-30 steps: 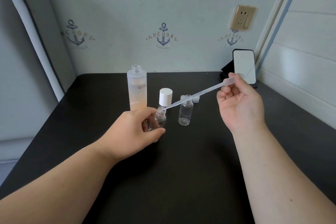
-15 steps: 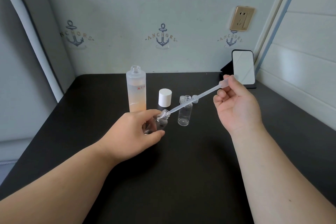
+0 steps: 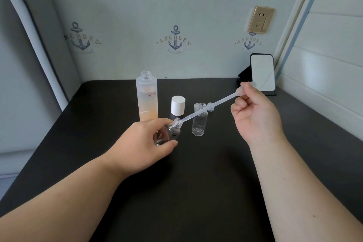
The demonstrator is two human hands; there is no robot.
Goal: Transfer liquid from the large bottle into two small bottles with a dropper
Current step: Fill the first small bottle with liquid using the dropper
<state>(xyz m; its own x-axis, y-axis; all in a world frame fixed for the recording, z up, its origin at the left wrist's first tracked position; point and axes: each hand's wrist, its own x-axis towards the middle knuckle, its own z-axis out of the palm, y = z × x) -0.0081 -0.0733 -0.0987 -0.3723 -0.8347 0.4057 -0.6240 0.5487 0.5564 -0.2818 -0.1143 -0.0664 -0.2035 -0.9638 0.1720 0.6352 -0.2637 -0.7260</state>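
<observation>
left hand (image 3: 144,143) curled round a small clear bottle (image 3: 171,131), tilted, neck toward the right. right hand (image 3: 255,113) pinching the bulb of a translucent dropper (image 3: 208,109), tip inside that bottle's mouth. just beyond, a second small bottle (image 3: 199,122) upright and open on the black tabletop (image 3: 196,182). behind the left hand, large frosted bottle (image 3: 147,97), uncapped, peach liquid in the lower part, red characters on the label. white cap (image 3: 178,105) beside it. "anchors" printed on the wall (image 3: 206,6).
</observation>
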